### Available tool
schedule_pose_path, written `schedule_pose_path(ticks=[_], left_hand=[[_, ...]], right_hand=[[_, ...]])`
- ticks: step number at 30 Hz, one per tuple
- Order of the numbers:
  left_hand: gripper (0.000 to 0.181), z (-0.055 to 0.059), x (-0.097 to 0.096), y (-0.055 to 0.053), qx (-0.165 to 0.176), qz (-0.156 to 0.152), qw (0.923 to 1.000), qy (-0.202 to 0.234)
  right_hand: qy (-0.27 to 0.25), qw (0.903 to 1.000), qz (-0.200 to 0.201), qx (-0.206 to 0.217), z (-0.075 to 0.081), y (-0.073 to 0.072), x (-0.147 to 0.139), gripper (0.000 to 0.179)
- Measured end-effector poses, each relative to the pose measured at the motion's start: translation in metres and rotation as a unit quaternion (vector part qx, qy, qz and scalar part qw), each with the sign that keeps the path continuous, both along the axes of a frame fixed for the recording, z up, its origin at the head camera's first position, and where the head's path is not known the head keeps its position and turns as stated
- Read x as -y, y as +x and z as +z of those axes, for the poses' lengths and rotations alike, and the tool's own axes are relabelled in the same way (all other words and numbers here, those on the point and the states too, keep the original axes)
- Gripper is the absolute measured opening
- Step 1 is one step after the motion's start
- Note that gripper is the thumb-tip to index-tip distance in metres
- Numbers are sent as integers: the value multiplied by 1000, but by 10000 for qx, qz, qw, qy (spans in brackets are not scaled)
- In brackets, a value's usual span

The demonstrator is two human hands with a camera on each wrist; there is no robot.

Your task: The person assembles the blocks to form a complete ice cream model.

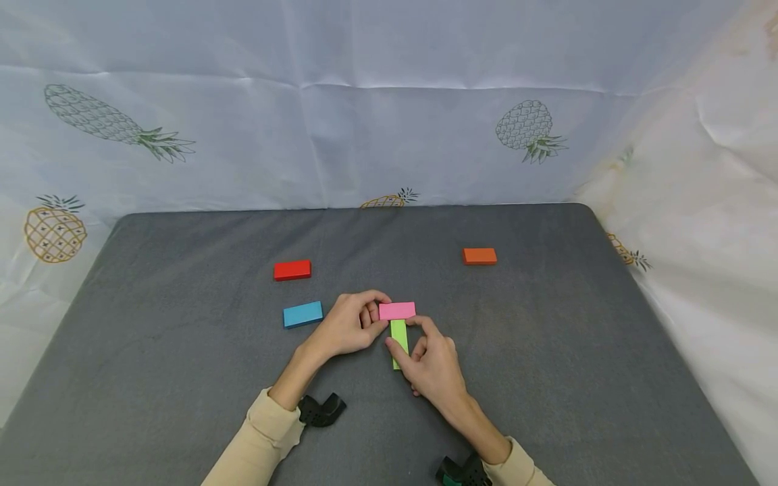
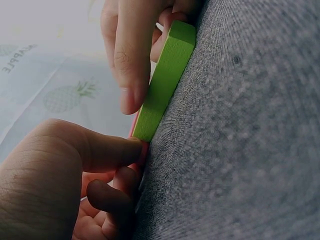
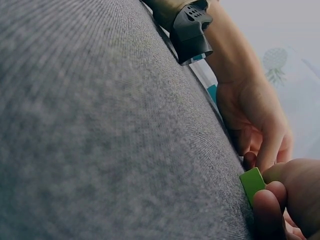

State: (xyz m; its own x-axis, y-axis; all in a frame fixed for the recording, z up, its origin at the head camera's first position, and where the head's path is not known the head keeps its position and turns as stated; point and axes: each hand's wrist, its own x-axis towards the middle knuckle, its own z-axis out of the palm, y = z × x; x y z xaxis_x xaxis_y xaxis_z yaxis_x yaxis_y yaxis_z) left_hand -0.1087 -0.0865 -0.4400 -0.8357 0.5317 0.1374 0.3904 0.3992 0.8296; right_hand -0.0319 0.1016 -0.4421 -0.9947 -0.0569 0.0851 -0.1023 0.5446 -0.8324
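Near the middle of the table, a pink block (image 1: pixel 397 310) lies crosswise at the far end of a lime-green block (image 1: pixel 398 332), the two forming a T. My left hand (image 1: pixel 351 325) pinches the pink block's left end between thumb and index finger. With its thumb on the left side and index finger by the top right, my right hand (image 1: pixel 436 370) holds the green block. In the left wrist view the green block (image 2: pixel 165 75) lies flat on the cloth, its lower end by the left thumb, with the pink block mostly hidden behind it.
A blue block (image 1: pixel 302 314) lies left of my left hand, with a red block (image 1: pixel 292 270) beyond it. Farther right sits an orange block (image 1: pixel 479 256). Grey cloth (image 1: pixel 547 351) covers the table, and a white pineapple-print curtain (image 1: pixel 340 135) hangs along its far edge.
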Motion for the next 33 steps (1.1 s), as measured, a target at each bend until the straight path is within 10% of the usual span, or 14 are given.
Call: schedule_pose_path(ticks=[19,33], left_hand=[[23,1,0,1,13,6,10000,57],[24,-2,1,1,16,-24,10000,93]], right_hand=[[-352,9952,672,-619,-1,-22,-23,32],[-474,9778,2018,306,1,-61,-53,39]])
